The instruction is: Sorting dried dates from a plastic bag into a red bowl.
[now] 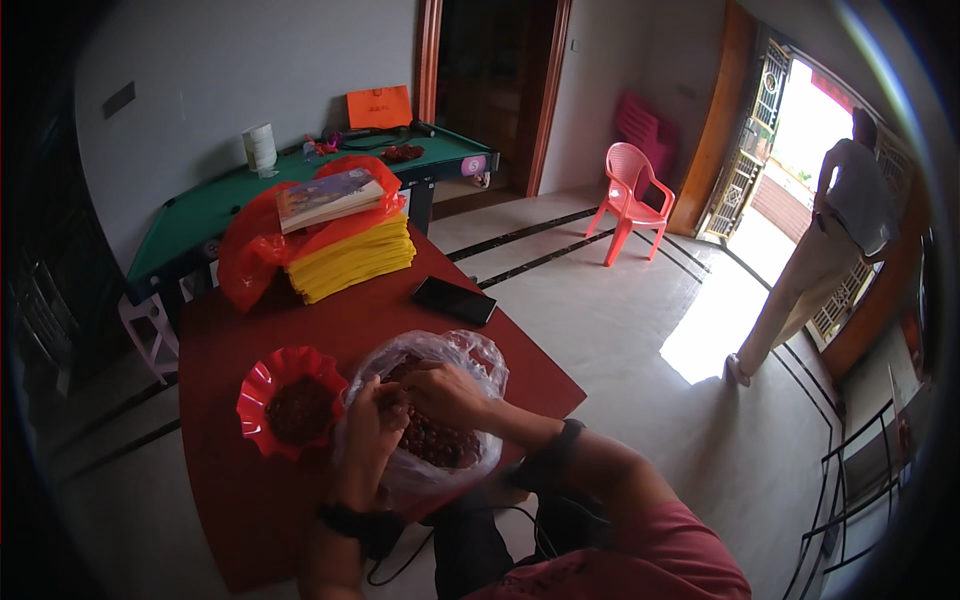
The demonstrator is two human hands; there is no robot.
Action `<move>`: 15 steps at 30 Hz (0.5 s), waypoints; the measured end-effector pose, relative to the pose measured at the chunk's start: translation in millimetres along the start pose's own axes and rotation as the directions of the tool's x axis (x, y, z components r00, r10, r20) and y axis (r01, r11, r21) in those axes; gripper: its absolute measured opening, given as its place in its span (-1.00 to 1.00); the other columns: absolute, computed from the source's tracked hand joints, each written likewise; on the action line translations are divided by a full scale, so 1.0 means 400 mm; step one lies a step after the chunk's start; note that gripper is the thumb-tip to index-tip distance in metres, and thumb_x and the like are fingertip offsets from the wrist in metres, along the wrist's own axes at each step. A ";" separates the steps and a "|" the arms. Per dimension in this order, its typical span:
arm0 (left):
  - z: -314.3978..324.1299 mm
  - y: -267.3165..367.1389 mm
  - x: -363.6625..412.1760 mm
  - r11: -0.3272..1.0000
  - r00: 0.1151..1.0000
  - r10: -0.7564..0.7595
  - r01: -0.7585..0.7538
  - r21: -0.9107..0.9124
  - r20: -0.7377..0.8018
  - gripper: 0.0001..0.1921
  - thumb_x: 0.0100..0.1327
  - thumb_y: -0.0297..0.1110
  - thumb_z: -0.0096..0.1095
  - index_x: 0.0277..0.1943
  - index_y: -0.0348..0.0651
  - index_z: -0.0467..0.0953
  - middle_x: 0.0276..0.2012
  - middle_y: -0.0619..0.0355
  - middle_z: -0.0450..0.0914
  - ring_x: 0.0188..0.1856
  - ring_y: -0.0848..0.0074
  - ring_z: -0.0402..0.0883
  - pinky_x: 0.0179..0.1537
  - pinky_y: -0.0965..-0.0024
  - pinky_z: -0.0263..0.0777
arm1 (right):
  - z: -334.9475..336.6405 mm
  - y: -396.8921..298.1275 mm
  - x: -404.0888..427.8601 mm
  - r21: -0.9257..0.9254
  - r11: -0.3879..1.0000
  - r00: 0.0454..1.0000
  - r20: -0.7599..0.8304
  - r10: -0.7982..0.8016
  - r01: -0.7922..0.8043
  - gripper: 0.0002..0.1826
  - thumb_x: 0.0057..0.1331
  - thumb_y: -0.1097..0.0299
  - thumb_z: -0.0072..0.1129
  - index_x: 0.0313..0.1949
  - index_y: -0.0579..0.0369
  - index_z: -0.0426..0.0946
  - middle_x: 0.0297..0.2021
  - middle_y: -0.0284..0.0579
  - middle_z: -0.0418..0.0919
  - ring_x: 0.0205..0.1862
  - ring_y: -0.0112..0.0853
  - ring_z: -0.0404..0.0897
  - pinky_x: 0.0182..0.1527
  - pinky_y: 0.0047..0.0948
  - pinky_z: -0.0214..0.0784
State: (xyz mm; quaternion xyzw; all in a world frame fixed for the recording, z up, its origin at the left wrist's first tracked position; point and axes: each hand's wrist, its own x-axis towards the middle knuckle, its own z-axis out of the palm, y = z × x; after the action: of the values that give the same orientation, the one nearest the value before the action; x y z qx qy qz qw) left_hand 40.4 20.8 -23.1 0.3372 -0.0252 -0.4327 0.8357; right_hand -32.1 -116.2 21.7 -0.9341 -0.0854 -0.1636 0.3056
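Observation:
A clear plastic bag [484, 352] stands opened on the red table, full of small dark reddish-brown pieces [442, 439], perhaps nuts or dried fruit. Over it my left hand [384, 412] and my right hand [444, 391] meet, fingertips bunched together. Anything pinched between them is too small and shadowed to make out. Left of the bag, close to my left hand, sits a red bowl [255, 405] with a wavy rim. Dark brown bits [300, 409] cover its bottom.
Beyond the bag, a black smartphone [454, 300] lies on the red table [300, 517]. A book [330, 199] and red plastic bag [251, 262] top yellow folded sheets [352, 259]. Behind is a green pool table [180, 232]. A pink chair [630, 195] and a walking person [817, 240] are right.

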 end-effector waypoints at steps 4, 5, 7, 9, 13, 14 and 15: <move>0.032 -0.007 -0.003 0.991 0.940 0.048 -0.087 -0.101 -0.337 -0.71 0.26 -0.20 -0.15 -0.43 -0.22 0.41 -0.59 0.16 0.42 -0.60 0.59 0.35 -0.62 0.62 0.23 | 0.014 0.065 -0.003 -0.114 0.989 0.979 0.174 0.110 -0.091 -0.75 0.04 0.27 -0.03 -0.36 0.15 0.49 -0.27 0.03 0.47 -0.19 -0.13 0.45 -0.22 -0.27 0.33; 0.041 -0.004 -0.011 0.995 0.930 0.051 -0.078 -0.062 -0.363 -0.71 0.26 -0.21 -0.14 -0.43 -0.23 0.41 -0.60 0.16 0.41 -0.61 0.58 0.33 -0.63 0.61 0.21 | 0.033 0.097 -0.014 -0.066 0.997 0.992 0.120 0.036 -0.028 -0.74 0.03 0.24 0.01 -0.36 0.15 0.48 -0.29 0.08 0.45 -0.16 -0.11 0.44 -0.22 -0.25 0.33; 0.035 0.004 -0.008 0.996 0.920 0.068 -0.084 -0.026 -0.386 -0.71 0.25 -0.22 -0.14 -0.43 -0.23 0.41 -0.61 0.15 0.41 -0.63 0.57 0.31 -0.64 0.61 0.19 | 0.019 0.068 -0.017 -0.161 0.983 0.956 0.261 0.132 -0.092 -0.61 0.01 0.13 0.09 -0.20 0.08 0.45 -0.19 0.11 0.39 -0.12 -0.08 0.41 -0.18 -0.23 0.32; 0.014 0.001 0.002 0.993 0.955 0.093 -0.110 -0.043 -0.280 -0.71 0.24 -0.22 -0.13 -0.44 -0.25 0.40 -0.60 0.14 0.41 -0.64 0.55 0.32 -0.65 0.59 0.19 | 0.047 0.071 -0.027 -0.191 0.980 0.959 0.264 0.104 -0.054 -0.52 -0.01 0.08 0.12 -0.12 0.04 0.40 -0.14 0.14 0.35 -0.10 -0.07 0.40 -0.15 -0.21 0.30; 0.014 0.003 0.004 0.995 0.973 0.072 -0.085 -0.052 -0.221 -0.69 0.25 -0.22 -0.16 -0.46 -0.27 0.39 -0.61 0.13 0.39 -0.66 0.55 0.30 -0.69 0.59 0.10 | 0.053 0.050 -0.032 -0.243 0.970 0.920 0.378 0.107 -0.013 -0.33 -0.03 -0.01 0.16 0.07 -0.05 0.25 -0.03 0.17 0.23 -0.07 -0.06 0.38 -0.08 -0.16 0.26; 0.017 0.002 0.001 0.995 0.970 0.081 -0.094 -0.045 -0.230 -0.69 0.25 -0.23 -0.16 -0.46 -0.28 0.39 -0.61 0.13 0.38 -0.67 0.55 0.30 -0.69 0.59 0.08 | 0.057 0.043 -0.033 -0.244 0.970 0.922 0.371 0.106 -0.014 -0.37 -0.03 0.01 0.16 0.02 -0.02 0.29 -0.08 0.19 0.26 -0.08 -0.06 0.38 -0.11 -0.21 0.29; 0.022 0.003 -0.001 0.994 0.965 0.092 -0.103 -0.031 -0.247 -0.69 0.26 -0.23 -0.16 -0.46 -0.28 0.39 -0.61 0.13 0.38 -0.67 0.56 0.30 -0.70 0.59 0.08 | 0.057 0.038 -0.031 -0.241 0.971 0.919 0.382 0.097 -0.003 -0.37 -0.03 0.01 0.16 0.02 -0.02 0.29 -0.08 0.19 0.26 -0.08 -0.06 0.38 -0.11 -0.21 0.29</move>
State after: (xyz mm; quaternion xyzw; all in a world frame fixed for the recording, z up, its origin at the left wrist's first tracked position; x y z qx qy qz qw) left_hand 37.9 16.6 -15.6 0.3680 0.0712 -0.3465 0.8599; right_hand -33.9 -115.5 -8.4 -0.9793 -0.1007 0.0253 0.1736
